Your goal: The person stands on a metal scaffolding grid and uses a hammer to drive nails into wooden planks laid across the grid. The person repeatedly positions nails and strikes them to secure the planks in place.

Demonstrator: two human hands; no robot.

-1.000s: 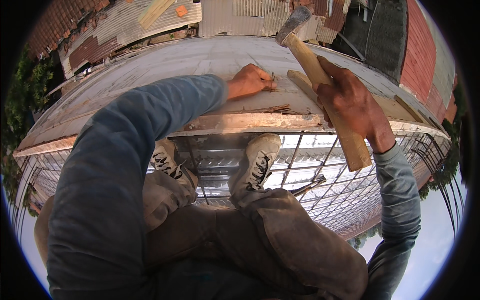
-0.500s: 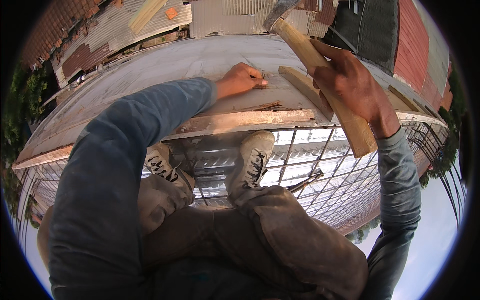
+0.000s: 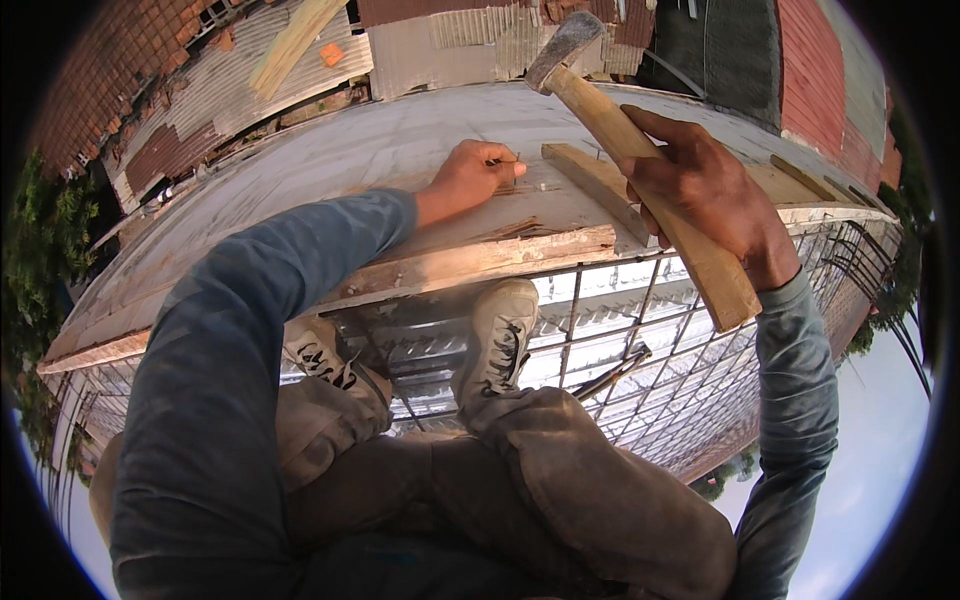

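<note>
My right hand grips a hammer by its thick wooden handle, raised with the metal head up over the boards. My left hand rests on the grey wooden panel, with fingertips pinched on a small nail standing on the wood. A short wooden strip lies on the panel just right of that nail. The panel's front edge is a pale timber board.
My two shoes stand on a steel rebar grid over corrugated metal sheet. A dark bar tool lies on the grid. Corrugated and tiled roofs lie far below beyond the panel.
The right hand has lifted the hammer, its head now higher and nearer the left hand. The left hand stays pinched on the nail.
</note>
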